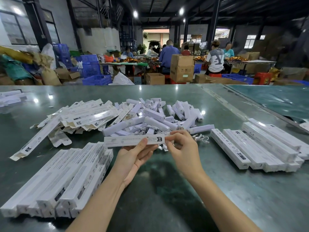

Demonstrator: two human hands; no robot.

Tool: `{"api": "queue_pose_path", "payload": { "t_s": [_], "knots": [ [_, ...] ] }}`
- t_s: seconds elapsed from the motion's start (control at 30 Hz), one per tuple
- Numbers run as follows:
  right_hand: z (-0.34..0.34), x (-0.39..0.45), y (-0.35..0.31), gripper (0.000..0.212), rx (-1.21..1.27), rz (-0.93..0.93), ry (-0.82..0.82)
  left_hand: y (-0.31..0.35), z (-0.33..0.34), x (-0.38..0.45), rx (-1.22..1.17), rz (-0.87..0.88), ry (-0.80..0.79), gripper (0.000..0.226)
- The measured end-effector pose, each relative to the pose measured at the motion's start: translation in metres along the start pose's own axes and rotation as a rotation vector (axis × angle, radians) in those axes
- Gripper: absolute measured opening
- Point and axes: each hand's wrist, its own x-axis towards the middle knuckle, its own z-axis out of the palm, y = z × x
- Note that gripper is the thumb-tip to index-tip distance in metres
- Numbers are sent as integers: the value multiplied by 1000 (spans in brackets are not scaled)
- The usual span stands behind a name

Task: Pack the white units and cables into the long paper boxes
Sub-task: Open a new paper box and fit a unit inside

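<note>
**Closing the box end**

Head view: the left hand (133, 155) grips a long paper box (133, 140) from below, level above the table (167, 190). The right hand (181, 144) pinches its right end. Better to hold the box steady and tuck the flap squarely. Loose units (153, 114) lie beyond.

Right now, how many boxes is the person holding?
1: a long paper box, held level above the table between the left hand and right hand. No second one shows.
</note>
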Motion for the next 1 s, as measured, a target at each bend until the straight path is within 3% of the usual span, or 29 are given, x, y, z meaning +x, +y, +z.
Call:
{"api": "queue_pose_path", "payload": {
  "t_s": [0.27, 0.53, 0.87, 1.0],
  "knots": [
    [1, 0, -1, 25, 141, 51, 23, 3, 2, 0, 53, 46, -14, 34],
    [1, -3, -3, 20, 90, -86, -5, 5, 5, -1, 13, 30, -35, 49],
    [-7, 3, -6, 16, 647, 282, -123, 9, 5, -1, 3, 11, -57, 49],
    [-10, 6, -5, 40, 777, 378, -171, 9, 4, -1, 10, -1, -67, 40]
  ]
}}
